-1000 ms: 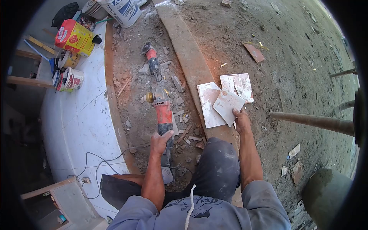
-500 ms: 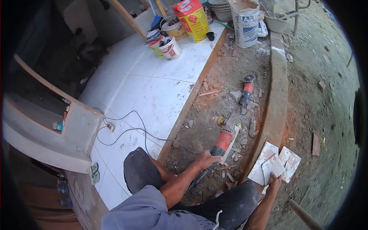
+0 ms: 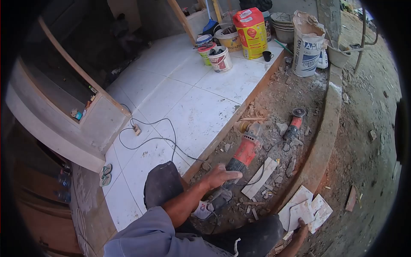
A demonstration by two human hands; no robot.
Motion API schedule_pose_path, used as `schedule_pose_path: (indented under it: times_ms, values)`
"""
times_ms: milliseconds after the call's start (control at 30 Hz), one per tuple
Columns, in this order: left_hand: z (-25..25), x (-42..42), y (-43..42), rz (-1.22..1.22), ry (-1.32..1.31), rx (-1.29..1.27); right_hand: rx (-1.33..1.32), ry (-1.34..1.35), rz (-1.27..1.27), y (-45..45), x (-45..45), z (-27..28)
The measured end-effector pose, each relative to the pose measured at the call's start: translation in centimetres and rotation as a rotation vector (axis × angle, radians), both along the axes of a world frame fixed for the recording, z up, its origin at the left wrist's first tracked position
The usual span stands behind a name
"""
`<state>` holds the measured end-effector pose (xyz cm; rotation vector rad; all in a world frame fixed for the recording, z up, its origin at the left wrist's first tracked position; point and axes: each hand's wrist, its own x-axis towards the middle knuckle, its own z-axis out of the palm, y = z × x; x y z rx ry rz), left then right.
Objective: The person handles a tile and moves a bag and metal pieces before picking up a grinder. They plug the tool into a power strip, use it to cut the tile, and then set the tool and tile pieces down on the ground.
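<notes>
My left hand (image 3: 220,176) is closed around the black body of a large angle grinder (image 3: 247,152) with a red front section. Its yellowish disc end points away from me, close to the step's edge. The grinder is just left of a narrow white tile strip (image 3: 260,177) lying on the rubble. At the lower right, my right hand (image 3: 301,229) is closed on the lower edge of a broken tile piece (image 3: 301,212). Two more tile pieces lie against it, one to the left (image 3: 295,201) and one to the right (image 3: 320,213).
A smaller red grinder (image 3: 294,126) lies on the rubble. A white tiled step (image 3: 192,124) with a power cord (image 3: 174,137) runs along the left. Buckets (image 3: 220,60), a yellow-red bag (image 3: 251,36) and a cement sack (image 3: 308,49) stand behind. A curved kerb (image 3: 325,137) borders the right. Someone (image 3: 124,34) is in the dark room.
The view has swung left. My left hand has moved the grinder leftward off the tile strip, which now shows fully. My right hand remains at the tile pieces.
</notes>
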<state>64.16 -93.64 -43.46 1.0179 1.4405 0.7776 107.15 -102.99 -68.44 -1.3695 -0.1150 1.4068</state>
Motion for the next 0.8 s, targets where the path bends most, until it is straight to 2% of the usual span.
schedule_pose_path:
  times_ms: [33, 67, 100, 167, 400, 533, 700, 800]
  values:
    - [0.5, -0.6, 0.1, -0.007, 0.077, 0.024, -0.006, 0.036, -0.011, 0.1, -0.3, 1.2]
    - [3.7, 0.0, 0.1, -0.024, 0.17, -0.033, -0.016, -0.008, -0.031, 0.2, -0.2, 1.1]
    - [1.9, -1.5, 0.5, -0.03, -0.01, -0.019, -0.064, -0.007, -0.02, 0.1, 0.0, 1.2]
    - [4.4, -0.7, 0.8, 0.027, -0.072, 0.028, -0.123, -0.068, 0.034, 0.0, 0.3, 1.7]
    - [6.9, 1.1, 2.8, 0.043, -0.174, 0.031, -0.016, -0.016, -0.144, 0.3, -2.1, 3.2]
    - [5.0, 1.5, 4.9, -0.059, -0.146, 0.045, 0.016, -0.062, -0.248, -0.1, -2.3, 4.8]
    - [2.4, 3.0, 8.3, -0.147, -0.247, -0.058, -0.035, -0.102, -0.412, -0.7, -1.3, 8.4]
    - [1.0, 4.4, 10.5, -0.177, -0.305, -0.111, -0.133, -0.331, -0.445, -1.8, -0.4, 9.5]
